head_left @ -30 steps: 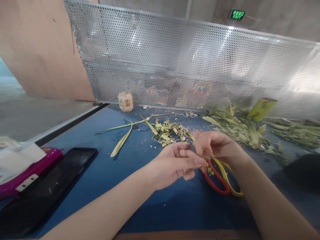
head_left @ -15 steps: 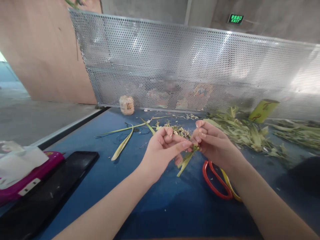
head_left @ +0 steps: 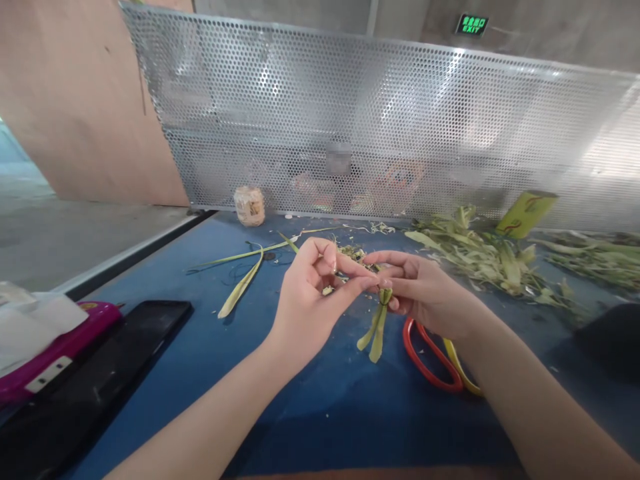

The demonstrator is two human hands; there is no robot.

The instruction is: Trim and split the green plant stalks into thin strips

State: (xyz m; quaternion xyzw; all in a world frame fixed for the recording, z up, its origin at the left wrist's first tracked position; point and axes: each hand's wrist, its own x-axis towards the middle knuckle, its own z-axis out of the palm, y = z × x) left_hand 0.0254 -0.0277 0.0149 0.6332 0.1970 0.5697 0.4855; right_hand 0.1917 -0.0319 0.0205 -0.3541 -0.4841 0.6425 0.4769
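Over the middle of the blue table, my left hand [head_left: 317, 287] and my right hand [head_left: 425, 287] meet at their fingertips, both in a pinch. From between them hangs a small green leaf strip [head_left: 379, 327], split into two tails with a thin dark band near its top. Its upper end is hidden by my fingers, and any fine thread there is too small to make out. Scissors with one red and one yellow handle [head_left: 433, 363] lie under my right forearm, partly covered. Behind my hands lies a small heap of dry plant scraps [head_left: 354, 252].
Loose pale leaves [head_left: 240, 287] lie left of my hands. A roll of pale cord [head_left: 249, 207], a leaf pile [head_left: 480, 257] and a yellow-green box [head_left: 526, 215] stand toward the perforated metal screen [head_left: 300, 120]. A black tablet-like slab [head_left: 115, 373] and a magenta item [head_left: 75, 347] are at left.
My right hand's raised fingers have come down and closed in by the left fingertips. The leaf strip now hangs more upright, with its two tails apart. The view has shifted slightly.
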